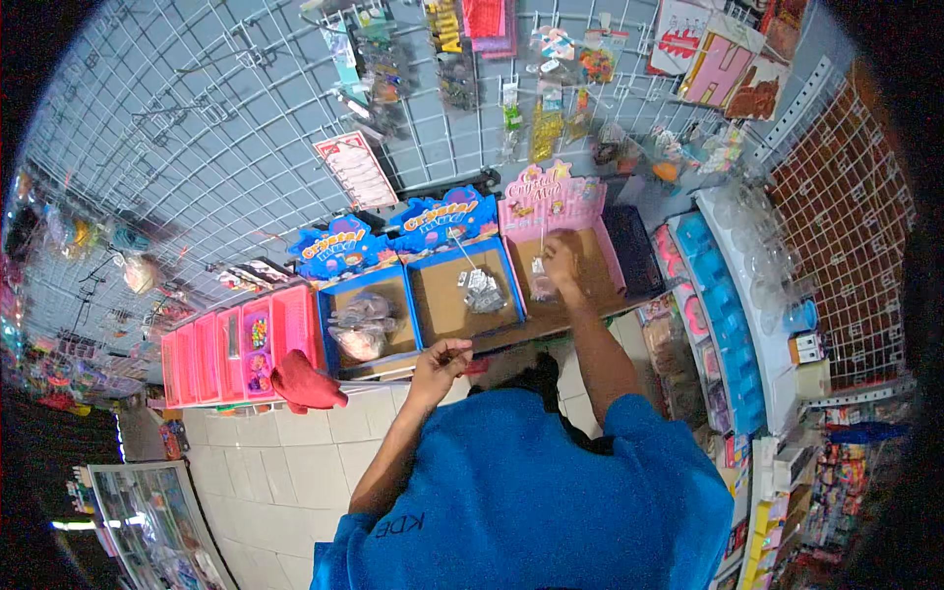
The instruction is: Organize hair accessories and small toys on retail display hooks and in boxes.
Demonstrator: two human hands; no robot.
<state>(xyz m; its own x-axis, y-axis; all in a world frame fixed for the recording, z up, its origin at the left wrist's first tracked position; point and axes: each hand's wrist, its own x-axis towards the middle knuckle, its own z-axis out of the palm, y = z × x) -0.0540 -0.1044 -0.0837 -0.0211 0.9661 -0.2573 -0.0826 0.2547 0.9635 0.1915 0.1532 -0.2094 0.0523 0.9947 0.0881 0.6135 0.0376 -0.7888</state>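
Observation:
My right hand reaches into a pink cardboard display box, its fingers bent beside a small bag with a white tag; whether they grip it is unclear. My left hand hovers with half-curled fingers at the front edge of a blue-edged display box, with nothing visible in it. Small dark bags with white tags lie in that box. Another blue-edged box, to the left, holds clear bags with pale contents.
Pink plastic baskets stand at the left end of the shelf, a red cloth-like item at their front. Hanging packets fill parts of the wire grid wall behind. To the right stand blue bins.

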